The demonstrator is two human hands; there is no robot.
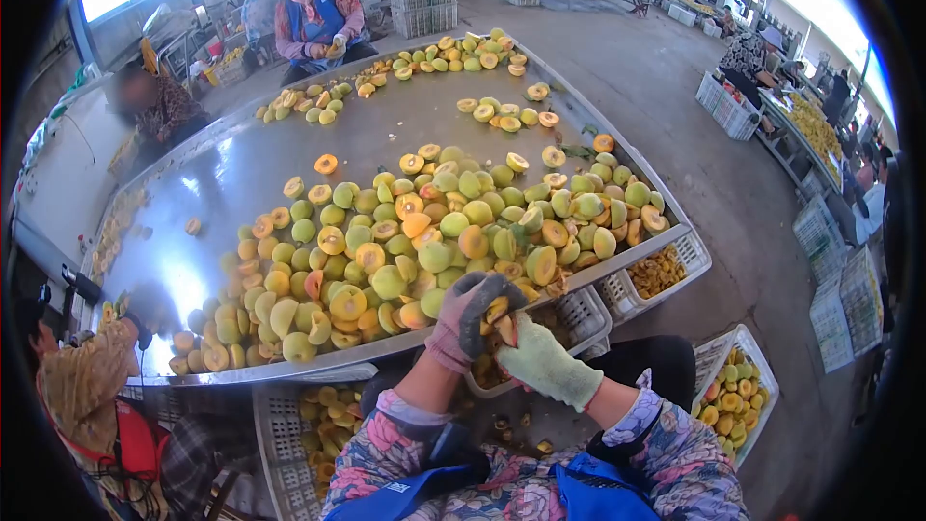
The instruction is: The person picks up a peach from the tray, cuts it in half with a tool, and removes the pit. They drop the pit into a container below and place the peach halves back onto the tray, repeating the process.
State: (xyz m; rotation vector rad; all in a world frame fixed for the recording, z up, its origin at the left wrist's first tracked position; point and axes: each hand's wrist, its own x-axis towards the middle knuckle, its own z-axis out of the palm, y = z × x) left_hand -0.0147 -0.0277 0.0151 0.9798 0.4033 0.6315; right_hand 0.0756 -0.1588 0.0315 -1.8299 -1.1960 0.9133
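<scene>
My left hand (471,320), in a pink glove with dark grey fingers, is closed on a peach half (496,311) with orange-yellow flesh. Pressed close beside it, my right hand (552,364) wears a pale green glove and has its fingers curled; what they grip is hidden. Both hands meet just over the near edge of a metal table (386,140). Halved peaches (434,256), green-yellow outside and orange inside, lie heaped on it right beyond my hands. Below them, a white crate (582,316) is partly covered by my hands and forearms.
A crate of orange scraps (702,256) stands under the table's right edge. Crates of peaches flank my legs, one at right (762,359) and one at left (275,444). Co-workers sit at the left (87,396) and far side (313,14). Stacked crates (424,8) stand behind.
</scene>
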